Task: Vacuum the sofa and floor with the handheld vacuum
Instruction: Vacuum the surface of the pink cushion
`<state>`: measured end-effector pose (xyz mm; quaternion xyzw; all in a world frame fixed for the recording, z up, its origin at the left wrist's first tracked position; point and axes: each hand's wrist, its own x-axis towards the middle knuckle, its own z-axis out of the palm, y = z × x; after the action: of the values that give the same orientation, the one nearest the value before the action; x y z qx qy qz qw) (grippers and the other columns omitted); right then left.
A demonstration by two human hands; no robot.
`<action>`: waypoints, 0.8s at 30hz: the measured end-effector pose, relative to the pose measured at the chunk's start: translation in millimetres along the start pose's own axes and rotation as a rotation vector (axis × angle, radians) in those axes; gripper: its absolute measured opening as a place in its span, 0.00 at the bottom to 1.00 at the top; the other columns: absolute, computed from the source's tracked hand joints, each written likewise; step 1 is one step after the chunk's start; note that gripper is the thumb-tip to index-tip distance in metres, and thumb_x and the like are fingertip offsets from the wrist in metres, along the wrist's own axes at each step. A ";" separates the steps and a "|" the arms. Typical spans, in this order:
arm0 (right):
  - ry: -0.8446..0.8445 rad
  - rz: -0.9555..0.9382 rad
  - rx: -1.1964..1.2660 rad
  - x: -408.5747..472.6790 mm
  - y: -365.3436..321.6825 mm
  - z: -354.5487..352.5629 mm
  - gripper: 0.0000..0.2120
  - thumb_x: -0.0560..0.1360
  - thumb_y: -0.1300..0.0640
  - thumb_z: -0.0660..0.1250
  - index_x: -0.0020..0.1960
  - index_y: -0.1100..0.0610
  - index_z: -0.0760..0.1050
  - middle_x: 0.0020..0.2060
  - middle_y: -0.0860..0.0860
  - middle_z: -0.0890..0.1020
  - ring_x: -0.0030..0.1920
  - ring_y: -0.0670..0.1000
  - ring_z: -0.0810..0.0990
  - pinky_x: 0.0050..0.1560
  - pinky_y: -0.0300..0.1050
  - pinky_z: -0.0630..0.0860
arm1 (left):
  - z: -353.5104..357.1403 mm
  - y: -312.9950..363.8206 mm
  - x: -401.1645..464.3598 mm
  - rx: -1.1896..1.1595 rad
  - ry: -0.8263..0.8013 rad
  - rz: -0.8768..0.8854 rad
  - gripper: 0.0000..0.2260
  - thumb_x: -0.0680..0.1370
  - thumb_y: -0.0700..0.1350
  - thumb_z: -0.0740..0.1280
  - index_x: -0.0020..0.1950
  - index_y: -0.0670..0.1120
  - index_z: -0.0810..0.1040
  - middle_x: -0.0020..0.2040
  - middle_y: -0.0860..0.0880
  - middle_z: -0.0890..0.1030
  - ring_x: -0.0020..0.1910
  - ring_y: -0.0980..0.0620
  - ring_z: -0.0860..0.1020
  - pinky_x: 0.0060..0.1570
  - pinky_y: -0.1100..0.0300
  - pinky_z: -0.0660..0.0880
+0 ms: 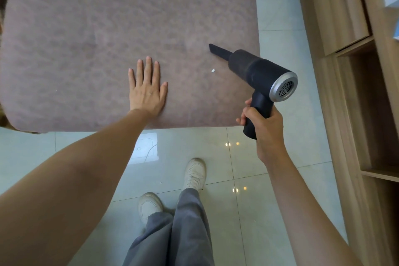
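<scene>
Vacuum (pixel 257 71) of matte black plastic, pistol-shaped with a silver vented rear cap, hangs over the sofa's (pixel 108 28) four-o'clock corner — its slim crevice nozzle points toward ten o'clock. The right hand (pixel 262 124) curls round the grip. One white scrap (pixel 212 70) lies just below the nozzle. The left hand (pixel 148 90) rests flat on the fuzzy mauve fabric, fingers straight, close together. Glossy pale floor tiles (pixel 248 168) — two cream sneakers (pixel 194 174), both partly covered by grey trousers.

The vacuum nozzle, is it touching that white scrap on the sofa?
Apart. The head view shows bare sofa between the nozzle and the scrap.
</scene>
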<state>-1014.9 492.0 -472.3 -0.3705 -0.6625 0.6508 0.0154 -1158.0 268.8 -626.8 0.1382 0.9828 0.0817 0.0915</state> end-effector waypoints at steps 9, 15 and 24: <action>-0.006 0.029 0.018 -16.0 15.8 -13.3 0.09 0.72 0.72 0.63 0.45 0.60 0.73 0.27 0.50 0.74 0.29 0.48 0.73 0.48 0.54 0.77 | 10.5 47.2 0.4 0.082 -0.027 0.153 0.27 0.82 0.55 0.46 0.79 0.46 0.49 0.79 0.45 0.48 0.78 0.43 0.46 0.73 0.41 0.42; 0.003 0.061 0.010 -31.6 22.5 -26.1 0.09 0.72 0.72 0.63 0.46 0.61 0.74 0.26 0.52 0.74 0.29 0.47 0.74 0.52 0.62 0.77 | 12.5 50.1 -0.1 0.097 -0.038 0.123 0.27 0.82 0.55 0.46 0.79 0.46 0.46 0.79 0.46 0.46 0.78 0.44 0.44 0.73 0.41 0.41; 0.027 0.102 0.019 -53.4 27.7 -43.8 0.10 0.71 0.73 0.63 0.45 0.59 0.74 0.25 0.52 0.74 0.28 0.45 0.74 0.52 0.62 0.78 | 11.0 51.4 0.3 0.094 -0.057 0.114 0.27 0.83 0.54 0.47 0.79 0.46 0.46 0.79 0.46 0.46 0.78 0.44 0.43 0.73 0.41 0.41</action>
<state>-941.1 498.7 -465.1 -0.4122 -0.6363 0.6520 -0.0053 -1142.8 319.2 -628.0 0.2001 0.9731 0.0367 0.1083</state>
